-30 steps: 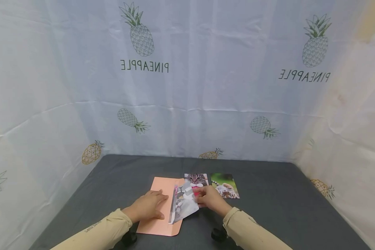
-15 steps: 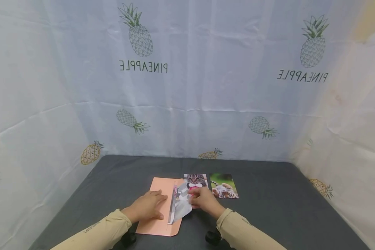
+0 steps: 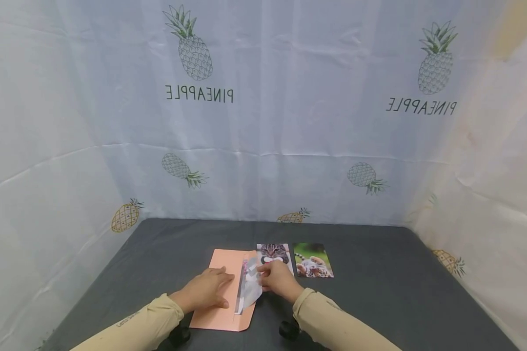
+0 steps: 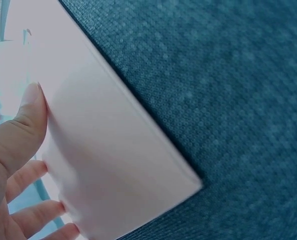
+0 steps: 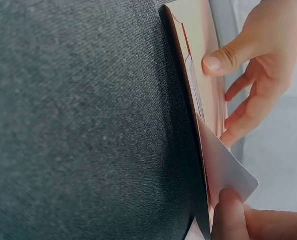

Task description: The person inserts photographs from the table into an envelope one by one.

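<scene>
A peach paper envelope (image 3: 215, 317) lies on the dark table, its opening toward the right. My left hand (image 3: 207, 288) rests on it with fingers spread, thumb and fingertips pressing the paper, as the left wrist view also shows. At the opening, my right hand (image 3: 279, 279) pinches the edge of a photo print (image 3: 248, 291). Much of that photo sits inside the envelope; its free corner sticks up in the right wrist view, beside the right thumb (image 5: 230, 212).
Behind the right hand lies a photo of a tabby cat (image 3: 273, 250), partly covered by that hand. A tiger cub photo (image 3: 313, 261) lies to its right. A white curtain printed with pineapples (image 3: 263, 122) surrounds the dark table (image 3: 369, 292).
My right hand has moved left, sliding the photo further into the envelope, so less of it shows. My left hand has stayed in place on the envelope.
</scene>
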Motion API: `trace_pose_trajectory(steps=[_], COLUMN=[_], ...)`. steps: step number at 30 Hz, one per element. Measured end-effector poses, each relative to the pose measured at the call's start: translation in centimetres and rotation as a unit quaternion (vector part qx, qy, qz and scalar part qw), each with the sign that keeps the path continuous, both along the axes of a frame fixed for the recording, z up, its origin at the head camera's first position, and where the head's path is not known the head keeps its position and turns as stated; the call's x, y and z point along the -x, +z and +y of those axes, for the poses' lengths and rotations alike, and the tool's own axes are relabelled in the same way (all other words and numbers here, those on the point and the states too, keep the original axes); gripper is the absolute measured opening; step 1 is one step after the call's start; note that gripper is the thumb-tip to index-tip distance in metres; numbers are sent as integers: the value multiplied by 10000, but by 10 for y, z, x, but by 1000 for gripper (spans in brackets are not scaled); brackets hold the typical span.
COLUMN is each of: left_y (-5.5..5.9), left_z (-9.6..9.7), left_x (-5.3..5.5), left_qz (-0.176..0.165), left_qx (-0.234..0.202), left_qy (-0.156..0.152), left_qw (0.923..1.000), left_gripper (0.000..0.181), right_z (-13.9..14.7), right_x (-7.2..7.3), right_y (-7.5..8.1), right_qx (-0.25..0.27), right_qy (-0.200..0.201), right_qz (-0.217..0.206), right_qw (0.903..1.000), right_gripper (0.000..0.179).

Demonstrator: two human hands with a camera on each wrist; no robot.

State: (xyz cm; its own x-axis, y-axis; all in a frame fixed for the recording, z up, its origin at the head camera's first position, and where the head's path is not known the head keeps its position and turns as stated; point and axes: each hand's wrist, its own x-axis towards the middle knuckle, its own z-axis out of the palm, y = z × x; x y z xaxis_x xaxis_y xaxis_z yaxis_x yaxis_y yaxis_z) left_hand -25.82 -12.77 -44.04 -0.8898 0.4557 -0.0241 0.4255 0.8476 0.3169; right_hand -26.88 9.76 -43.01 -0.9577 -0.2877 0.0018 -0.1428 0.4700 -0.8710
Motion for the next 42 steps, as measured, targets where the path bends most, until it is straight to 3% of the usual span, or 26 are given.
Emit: trace_pose_trajectory(steps=[20,42], left_y=[0,1], left_z=[1,2], left_x=[0,1], left_qz=[-9,-50], left_qx=[54,144], left_qy=[60,130], left_qw=[10000,9998], left_gripper=[65,65], right_z=[-10,-30], right_x=[5,-7], right_y=[-4,-7], right_qx=[-504,-159], right_qy=[-256,-319], right_qz=[149,-365], right_qw=[9983,9987], right_gripper=[24,15])
